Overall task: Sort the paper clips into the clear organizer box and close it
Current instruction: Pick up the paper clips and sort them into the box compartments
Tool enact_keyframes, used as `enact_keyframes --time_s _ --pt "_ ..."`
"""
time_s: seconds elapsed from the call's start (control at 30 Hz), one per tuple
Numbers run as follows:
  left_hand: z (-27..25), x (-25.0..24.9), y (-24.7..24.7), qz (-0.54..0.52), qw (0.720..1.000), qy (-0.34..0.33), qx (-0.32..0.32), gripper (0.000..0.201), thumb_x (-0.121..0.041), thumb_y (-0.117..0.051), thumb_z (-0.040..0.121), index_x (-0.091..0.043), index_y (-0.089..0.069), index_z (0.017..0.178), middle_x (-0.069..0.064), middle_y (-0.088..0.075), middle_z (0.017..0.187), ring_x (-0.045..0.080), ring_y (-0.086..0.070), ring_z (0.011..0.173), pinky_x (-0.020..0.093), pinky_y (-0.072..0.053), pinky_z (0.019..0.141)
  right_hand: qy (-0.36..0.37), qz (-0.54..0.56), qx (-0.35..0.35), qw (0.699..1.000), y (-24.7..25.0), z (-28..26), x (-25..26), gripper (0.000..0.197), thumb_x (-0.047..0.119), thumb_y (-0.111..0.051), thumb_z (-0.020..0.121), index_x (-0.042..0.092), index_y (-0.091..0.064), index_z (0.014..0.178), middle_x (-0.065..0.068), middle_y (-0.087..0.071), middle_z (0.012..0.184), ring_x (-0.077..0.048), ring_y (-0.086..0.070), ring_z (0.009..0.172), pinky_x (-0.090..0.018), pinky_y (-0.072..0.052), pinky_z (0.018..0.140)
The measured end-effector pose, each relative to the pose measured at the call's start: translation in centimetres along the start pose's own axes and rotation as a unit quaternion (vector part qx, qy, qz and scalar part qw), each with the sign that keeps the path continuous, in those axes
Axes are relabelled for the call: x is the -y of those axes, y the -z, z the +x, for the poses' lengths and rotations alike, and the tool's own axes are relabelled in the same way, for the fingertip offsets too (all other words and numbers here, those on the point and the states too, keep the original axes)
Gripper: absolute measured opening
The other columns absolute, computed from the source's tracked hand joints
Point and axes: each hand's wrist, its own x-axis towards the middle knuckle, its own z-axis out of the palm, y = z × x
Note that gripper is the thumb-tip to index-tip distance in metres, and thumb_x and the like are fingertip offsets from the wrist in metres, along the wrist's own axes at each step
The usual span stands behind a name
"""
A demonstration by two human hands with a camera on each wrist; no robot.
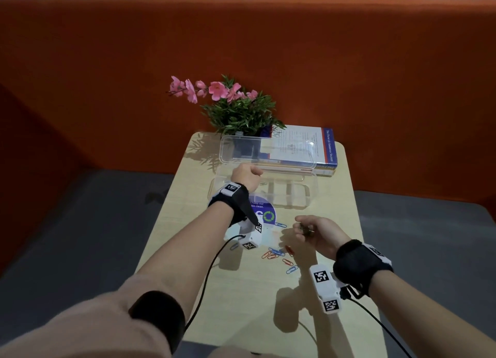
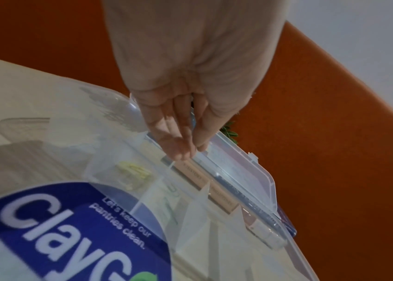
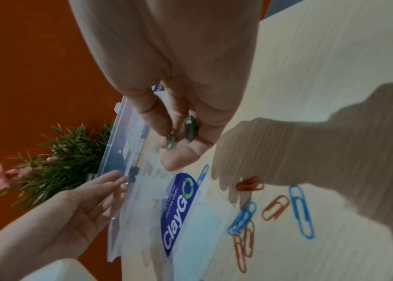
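This looks like an office break room or lounge corner. A small pale wood-grain worktop (image 1: 241,290) stands against an orange upholstered backrest (image 1: 241,49) with a grey seat (image 1: 67,223). A potted artificial plant (image 1: 241,111) with pink blossoms, a book (image 1: 303,145) and a blue sticker (image 3: 178,213) reading "Let's keep our pantries clean" suggest a shared pantry.

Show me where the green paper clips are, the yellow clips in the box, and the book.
green paper clips (image 3: 189,131): right wrist view, the darker clip held at the fingers.
yellow clips (image 2: 134,170): left wrist view, middle of the pile.
book (image 1: 295,145): head view, white cover.
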Motion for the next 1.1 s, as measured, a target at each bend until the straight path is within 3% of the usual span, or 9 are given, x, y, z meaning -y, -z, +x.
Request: enact_keyframes --time_s 0.13,0.33,0.5,0.57,0.67,0.73,0.83,0.93,1.1 --pt "-2.4 2.1 2.0 -0.012 0.998 -0.035 -0.048 0.026 -0.003 -0.05 0.091 -0.013 -0.072 0.098 0.006 -0.072 0.111 0.023 -0.064 0.107 0.026 -0.046 0.096 0.02 0.011 0.031 0.999 -2.4 0.7 2.6 0.019 -0.001 -0.041 0.093 -0.006 -0.051 0.108 -0.015 -0.055 0.088 -0.024 -0.057 0.08 -0.028 -0.06 0.064" --pt "-6.9 7.9 3.0 0.003 0.998 -0.009 -0.061 0.02 -0.005 -0.052 0.09 -0.014 -0.071 0.093 0.006 -0.072 0.103 0.024 -0.065 0.099 0.033 -0.053 0.091 0.036 -0.018 0.007 0.999 -6.8 4.4 6.1 0.014 0.005 -0.038 0.094 -0.001 -0.049 0.102 -0.011 -0.052 0.085 -0.021 -0.053 0.081 -0.034 -0.048 0.091" --pt "-8.9 11.4 2.7 0.089 0.996 0.005 0.003 0.022 -0.007 -0.05 0.086 -0.018 -0.069 0.089 0.003 -0.07 0.101 0.024 -0.064 0.095 0.029 -0.05 0.084 0.065 -0.086 -0.007 0.994 -8.4 5.6 6.3 0.049 0.013 -0.04 0.095 0.001 -0.031 0.141 -0.016 -0.033 0.148 -0.033 -0.034 0.137 -0.043 -0.029 0.116" --pt "-9.5 12.1 2.3 0.127 0.992 0.004 0.027 0.018 -0.011 -0.055 0.081 -0.019 -0.068 0.089 0.002 -0.065 0.098 0.022 -0.063 0.093 0.03 -0.052 0.083 0.099 -0.125 0.004 0.987 -8.3 4.5 5.9 0.042 0.008 -0.037 0.096 0.001 -0.039 0.137 -0.016 -0.038 0.146 -0.032 -0.035 0.137 -0.044 -0.03 0.114" --pt "-9.9 12.5 1.6 0.17 0.983 -0.012 0.071 0.021 -0.017 -0.067 0.077 -0.014 -0.065 0.097 -0.001 -0.053 0.094 0.016 -0.054 0.086 0.027 -0.046 0.08 0.136 -0.201 0.025 0.97 -6.6 2.6 4.3 0.031 -0.006 -0.034 0.092 0.001 -0.059 0.108 -0.017 -0.06 0.108 -0.03 -0.059 0.102 -0.036 -0.051 0.09" --pt "-9.7 12.4 1.2 0.193 0.978 -0.02 0.081 0.023 -0.02 -0.069 0.078 -0.013 -0.062 0.099 0.001 -0.053 0.096 0.016 -0.051 0.085 0.028 -0.044 0.079 0.126 -0.304 0.004 0.944 -4.8 1.8 2.4 0.027 -0.007 -0.039 0.088 0.008 -0.061 0.084 -0.01 -0.061 0.086 -0.026 -0.059 0.083 -0.035 -0.054 0.077" --pt "-9.3 11.8 0.7 0.222 0.97 -0.037 0.089 0.016 -0.018 -0.066 0.082 -0.013 -0.061 0.097 0.007 -0.06 0.104 0.02 -0.055 0.088 0.028 -0.043 0.079 0.112 -0.497 -0.083 0.856 -2.0 1.3 -0.7 0.014 0.004 -0.056 0.08 0.015 -0.06 0.071 -0.006 -0.061 0.075 -0.024 -0.057 0.073 -0.031 -0.048 0.066" --pt "-9.2 11.1 0.3 0.224 0.97 -0.037 0.086 0.01 -0.009 -0.061 0.081 -0.013 -0.064 0.089 0.008 -0.065 0.104 0.026 -0.062 0.096 0.03 -0.047 0.081 0.129 -0.569 -0.082 0.808 -0.2 0.5 -3.5 0.006 0.014 -0.063 0.077 0.02 -0.064 0.076 -0.007 -0.067 0.084 -0.026 -0.063 0.083 -0.027 -0.047 0.072" --pt "-9.2 10.8 0.3 0.231 0.968 -0.037 0.094 0.018 -0.005 -0.06 0.079 -0.021 -0.055 0.074 0.007 -0.064 0.103 0.025 -0.062 0.095 0.026 -0.043 0.075 0.175 -0.66 -0.027 0.73 -0.8 0.8 -5.7 0.019 0.02 -0.064 0.079 0.018 -0.067 0.097 0.001 -0.044 0.088 -0.027 -0.059 0.096 -0.03 -0.045 0.082"
